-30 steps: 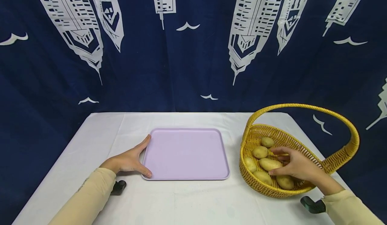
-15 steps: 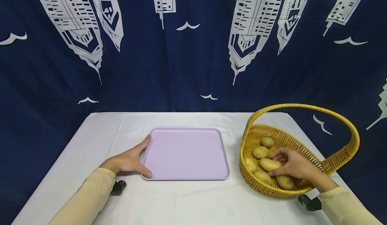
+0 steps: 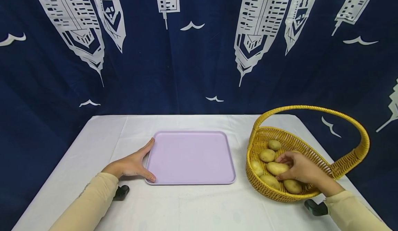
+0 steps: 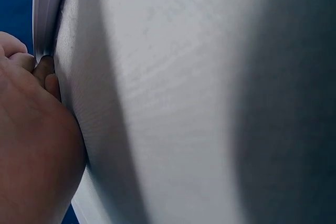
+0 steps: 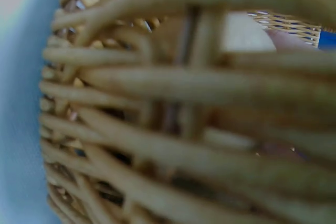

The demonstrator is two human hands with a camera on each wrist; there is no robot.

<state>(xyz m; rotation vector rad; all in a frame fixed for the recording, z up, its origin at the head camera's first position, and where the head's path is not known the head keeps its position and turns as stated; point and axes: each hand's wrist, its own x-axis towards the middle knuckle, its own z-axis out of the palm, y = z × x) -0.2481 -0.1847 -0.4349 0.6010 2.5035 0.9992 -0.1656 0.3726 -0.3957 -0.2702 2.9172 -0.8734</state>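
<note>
A white cloth covers the table (image 3: 192, 207), and behind it hangs a dark blue curtain (image 3: 174, 68) printed with white skyscrapers and gulls.

At the left, the left hand (image 3: 132, 164) lies flat on the cloth against the left edge of a lilac tray (image 3: 191, 156) — fingers straight along the tray's side, thumb stretched to its near-left corner. It closes on nothing; it only touches the rim. The left wrist view shows the same: fingertips (image 4: 44, 74) pressed to the tray's pale edge (image 4: 44, 14), the rest of the picture filled with white cloth. A small black object (image 3: 121, 192) lies on the cloth just beside that forearm's cream sleeve (image 3: 90, 203).

The tray sits flat in the middle of the table, near the basket but apart from it.

At the right stands a yellow wicker basket (image 3: 351, 160) with a tall hoop handle (image 3: 314, 110). Several potatoes lie in it. The right hand (image 3: 300, 170) reaches in over the near rim, its fingers curled about one long potato (image 3: 276, 168) in the middle of the heap — thumb at its near end, fingertips over its far side. That potato rests among the others, inside the basket. The right wrist view shows only blurred wicker weave (image 5: 173, 129) close up. Another small black object (image 3: 315, 207) lies by the right sleeve.
</note>
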